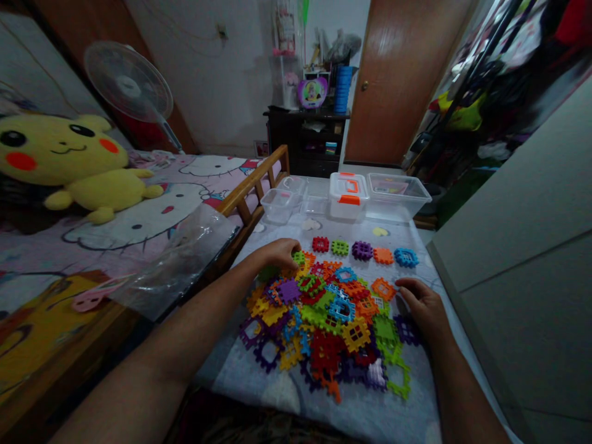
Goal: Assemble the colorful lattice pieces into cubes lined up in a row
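Observation:
A heap of colourful plastic interlocking tiles (326, 354), many with notched edges and window-like openings, lies on the cloth-covered table. My left hand (283, 251) is at the heap's far left edge, its fingers closed on a green interlocking tile (300, 258). At the right side, the fingertips of my right hand (424, 305) pinch the edge of an orange interlocking tile (383, 288). Behind the heap runs a row of sorted tiles: red (320, 245), green (340, 247), purple (362, 250), orange (383, 256) and blue (406, 257). Some of these are stacked.
Clear plastic boxes (280, 206) and a lidded box with orange latches (348, 200) stand at the table's far end, beside another clear box (398, 200). Left are a wooden bed rail (252, 185), plastic bag (185, 259) and pink scissors (95, 295). A cabinet (527, 246) borders the right.

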A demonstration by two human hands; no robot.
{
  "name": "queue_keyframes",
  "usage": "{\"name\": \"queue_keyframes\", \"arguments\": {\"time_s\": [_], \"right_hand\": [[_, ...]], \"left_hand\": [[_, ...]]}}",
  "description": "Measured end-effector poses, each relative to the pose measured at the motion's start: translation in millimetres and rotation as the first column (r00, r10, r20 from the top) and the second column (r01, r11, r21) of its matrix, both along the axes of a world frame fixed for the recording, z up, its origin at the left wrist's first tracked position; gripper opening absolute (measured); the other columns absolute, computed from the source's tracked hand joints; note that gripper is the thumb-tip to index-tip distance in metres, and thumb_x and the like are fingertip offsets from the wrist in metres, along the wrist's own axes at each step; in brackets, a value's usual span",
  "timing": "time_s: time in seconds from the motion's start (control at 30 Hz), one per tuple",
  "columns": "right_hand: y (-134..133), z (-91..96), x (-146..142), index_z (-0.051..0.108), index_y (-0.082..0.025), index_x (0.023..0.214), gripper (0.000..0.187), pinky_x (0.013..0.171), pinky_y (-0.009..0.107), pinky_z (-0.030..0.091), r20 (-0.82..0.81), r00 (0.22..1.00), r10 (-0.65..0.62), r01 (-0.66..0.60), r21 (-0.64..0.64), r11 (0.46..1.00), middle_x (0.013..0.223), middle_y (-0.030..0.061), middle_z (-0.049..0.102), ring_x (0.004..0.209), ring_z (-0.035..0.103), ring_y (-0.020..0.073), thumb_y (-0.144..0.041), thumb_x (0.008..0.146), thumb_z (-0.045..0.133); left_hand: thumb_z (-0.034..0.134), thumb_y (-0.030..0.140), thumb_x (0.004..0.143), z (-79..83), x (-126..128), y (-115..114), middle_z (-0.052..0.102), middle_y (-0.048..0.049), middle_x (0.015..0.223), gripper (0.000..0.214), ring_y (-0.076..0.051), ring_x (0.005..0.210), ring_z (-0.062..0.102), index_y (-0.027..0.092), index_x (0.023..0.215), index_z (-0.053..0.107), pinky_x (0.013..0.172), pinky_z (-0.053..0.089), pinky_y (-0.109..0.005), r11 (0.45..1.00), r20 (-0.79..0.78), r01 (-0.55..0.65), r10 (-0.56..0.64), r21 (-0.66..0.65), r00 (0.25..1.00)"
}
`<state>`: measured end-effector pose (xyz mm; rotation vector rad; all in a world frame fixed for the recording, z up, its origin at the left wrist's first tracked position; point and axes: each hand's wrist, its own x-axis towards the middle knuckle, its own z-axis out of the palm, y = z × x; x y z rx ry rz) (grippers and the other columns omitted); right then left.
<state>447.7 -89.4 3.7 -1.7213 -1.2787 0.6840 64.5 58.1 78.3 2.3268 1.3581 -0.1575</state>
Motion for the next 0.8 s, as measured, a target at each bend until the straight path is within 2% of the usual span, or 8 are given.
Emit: {"name": "queue_keyframes", "arguments": {"time_s": [0.17, 0.33, 0.47, 0.57, 0.8], "right_hand": [[0.1, 2.5, -2.6, 0.073, -0.021, 0.088, 0.033, 0.088, 0.041, 0.051, 0.001, 1.0, 0.011, -0.011, 0.01, 1.0, 0.093, 0.0076, 0.075, 0.088, 0.069, 0.0271, -0.049, 0.073, 0.063], [-0.4, 9.2, -8.1, 0.072, -0.021, 0.085, 0.032, 0.088, 0.041, 0.052, -0.018, 1.0, -0.011, 0.012, 0.031, 0.999, 0.091, 0.0074, 0.075, 0.087, 0.069, 0.0268, -0.049, 0.07, 0.064], [-0.7, 10.8, -10.2, 0.072, -0.022, 0.084, 0.032, 0.085, 0.04, 0.053, -0.037, 0.999, -0.016, 0.017, 0.031, 0.999, 0.088, 0.0071, 0.075, 0.084, 0.069, 0.0264, -0.049, 0.069, 0.065], [-0.5, 9.7, -10.7, 0.072, -0.022, 0.083, 0.031, 0.086, 0.04, 0.053, -0.043, 0.999, -0.03, 0.033, 0.051, 0.998, 0.089, 0.0072, 0.075, 0.085, 0.068, 0.0267, -0.049, 0.07, 0.064], [-0.6, 8.9, -10.5, 0.072, -0.021, 0.084, 0.028, 0.086, 0.04, 0.052, -0.04, 0.999, -0.015, 0.017, 0.063, 0.998, 0.088, 0.007, 0.074, 0.084, 0.068, 0.0258, -0.045, 0.072, 0.064]], "left_hand": [[0.072, 0.035, 0.065, 12.0, 12.2, 1.2, 0.068, -0.0057, 0.099, 0.045, -0.022, 0.089, 0.063, 0.016, 0.105, 0.065, 0.079, 0.049, -0.029, 0.98, 0.173, 0.003, -0.038, 0.198, 0.984], [0.074, 0.029, 0.065, 17.8, 62.1, 8.0, 0.066, -0.0102, 0.109, 0.044, -0.025, 0.103, 0.062, 0.015, 0.106, 0.064, 0.092, 0.049, -0.032, 0.935, 0.15, 0.077, -0.136, 0.347, 0.979], [0.074, 0.031, 0.067, 10.3, 102.4, 17.3, 0.065, -0.0107, 0.114, 0.049, -0.027, 0.108, 0.061, 0.016, 0.112, 0.063, 0.094, 0.05, -0.034, 0.936, 0.052, 0.125, -0.15, 0.329, 0.987], [0.074, 0.034, 0.068, 4.9, 121.7, 23.1, 0.065, -0.0106, 0.115, 0.047, -0.028, 0.109, 0.062, 0.018, 0.111, 0.064, 0.093, 0.051, -0.034, 0.944, -0.007, 0.145, -0.15, 0.298, 0.989], [0.073, 0.031, 0.067, -3.0, 136.2, 31.2, 0.064, -0.0124, 0.118, 0.044, -0.03, 0.111, 0.061, 0.019, 0.109, 0.064, 0.093, 0.051, -0.036, 0.955, -0.044, 0.146, -0.139, 0.259, 0.989]]}}
